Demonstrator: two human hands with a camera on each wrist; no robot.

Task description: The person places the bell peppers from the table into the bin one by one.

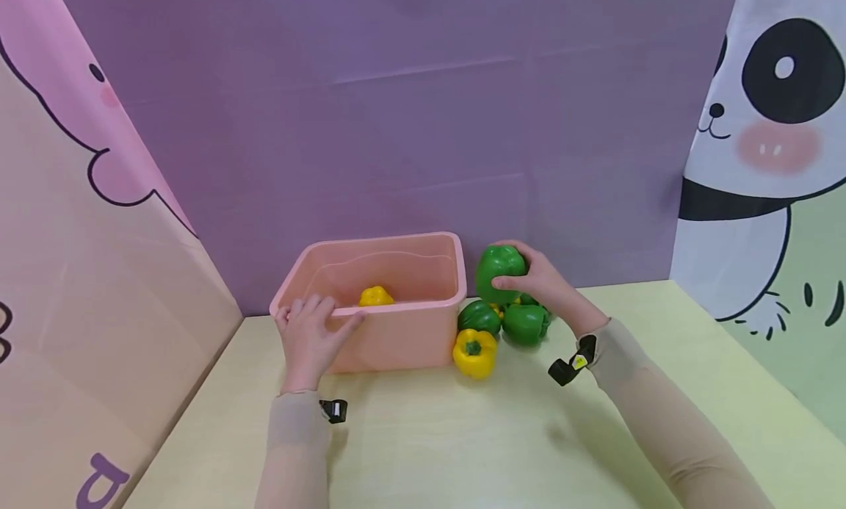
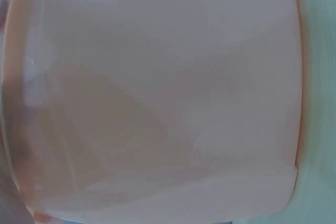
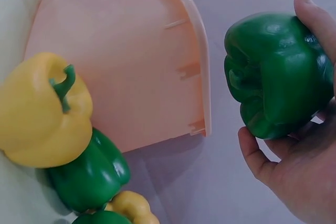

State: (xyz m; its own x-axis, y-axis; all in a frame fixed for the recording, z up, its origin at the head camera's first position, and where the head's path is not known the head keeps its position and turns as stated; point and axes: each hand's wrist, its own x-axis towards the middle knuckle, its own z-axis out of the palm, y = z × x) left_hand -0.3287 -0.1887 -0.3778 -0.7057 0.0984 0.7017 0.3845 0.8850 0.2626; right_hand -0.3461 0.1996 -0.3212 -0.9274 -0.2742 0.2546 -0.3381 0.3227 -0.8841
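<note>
A pink plastic bin (image 1: 390,340) stands on the table with a yellow bell pepper (image 1: 376,296) inside. My left hand (image 1: 311,338) grips the bin's front rim near its left corner; the bin's wall (image 2: 168,87) fills most of the left wrist view. To the right of the bin, my right hand (image 1: 543,279) holds a green bell pepper (image 1: 499,272) in the air, thumb and fingers around it. The right wrist view shows this held pepper (image 3: 278,72) beside the bin's rim, apart from it.
Beside the bin's right wall lie a yellow bell pepper (image 1: 474,353) and two green bell peppers, one nearer the bin (image 1: 479,317) and one farther right (image 1: 526,324). Another yellow pepper (image 3: 134,208) is partly hidden among them. A purple backdrop (image 1: 396,127) rises behind the table (image 1: 423,443).
</note>
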